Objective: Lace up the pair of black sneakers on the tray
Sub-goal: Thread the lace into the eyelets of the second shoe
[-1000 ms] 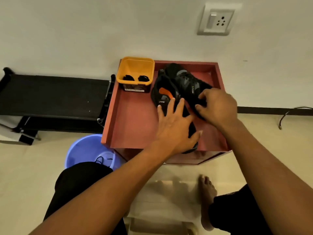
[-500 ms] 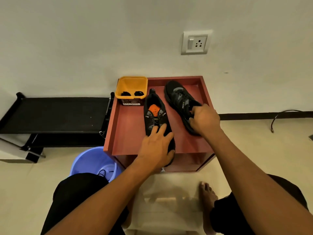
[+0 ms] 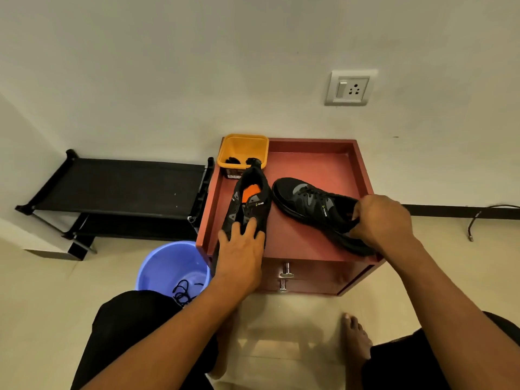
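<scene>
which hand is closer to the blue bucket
Left. The left hand rests on the orange-insole sneaker by the blue bucket; the right hand grips the other sneaker, farther across the tray.

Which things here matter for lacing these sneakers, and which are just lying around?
For the job: sneaker with orange insole, second sneaker, red tray, yellow bin holding black bundles, likely laces.
Lying about: blue bucket, black rack, wall socket, floor cable.

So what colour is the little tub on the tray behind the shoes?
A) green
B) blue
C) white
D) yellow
D: the yellow tub stands in the back left corner of the red tray, just behind the heel of the sneaker with the orange insole.
</scene>
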A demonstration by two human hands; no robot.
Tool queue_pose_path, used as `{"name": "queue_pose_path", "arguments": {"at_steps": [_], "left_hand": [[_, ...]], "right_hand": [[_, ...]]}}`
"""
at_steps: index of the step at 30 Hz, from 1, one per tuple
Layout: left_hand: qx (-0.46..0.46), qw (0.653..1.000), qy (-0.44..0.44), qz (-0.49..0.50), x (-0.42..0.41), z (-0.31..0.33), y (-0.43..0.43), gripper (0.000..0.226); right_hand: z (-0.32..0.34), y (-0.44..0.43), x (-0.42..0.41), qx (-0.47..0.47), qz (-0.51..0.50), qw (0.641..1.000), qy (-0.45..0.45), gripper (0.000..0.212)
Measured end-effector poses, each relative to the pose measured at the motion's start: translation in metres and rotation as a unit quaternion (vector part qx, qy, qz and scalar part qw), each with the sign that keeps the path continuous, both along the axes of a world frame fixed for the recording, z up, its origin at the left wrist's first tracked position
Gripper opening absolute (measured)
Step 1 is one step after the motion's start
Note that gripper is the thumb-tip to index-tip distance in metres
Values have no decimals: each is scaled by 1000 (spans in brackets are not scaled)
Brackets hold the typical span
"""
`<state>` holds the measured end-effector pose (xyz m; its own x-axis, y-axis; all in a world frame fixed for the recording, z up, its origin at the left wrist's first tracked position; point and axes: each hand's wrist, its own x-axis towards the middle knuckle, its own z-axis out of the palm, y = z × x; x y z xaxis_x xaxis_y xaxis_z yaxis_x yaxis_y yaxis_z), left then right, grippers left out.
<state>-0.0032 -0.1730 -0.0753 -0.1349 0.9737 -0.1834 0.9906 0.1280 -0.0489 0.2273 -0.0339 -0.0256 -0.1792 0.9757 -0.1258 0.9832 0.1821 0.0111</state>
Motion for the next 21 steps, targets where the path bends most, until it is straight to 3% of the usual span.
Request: {"name": "queue_pose_path", "arguments": {"at_steps": [4,8,11,21], "left_hand": [[82,997,-7,10,-6,-1,9,42],[126,990,-44,38,-6,-8,24,38],[137,987,-45,67,-7,-10,36,40],[139,982,-31,121,-1,-6,55,45]], "right_hand": [[4,12,-2,50,-10,999,11,31],[4,38,3,137,10,990,9,28],[1,69,4,179,54,982,13,28],[22,166,16,179,281,943,26,18]]}}
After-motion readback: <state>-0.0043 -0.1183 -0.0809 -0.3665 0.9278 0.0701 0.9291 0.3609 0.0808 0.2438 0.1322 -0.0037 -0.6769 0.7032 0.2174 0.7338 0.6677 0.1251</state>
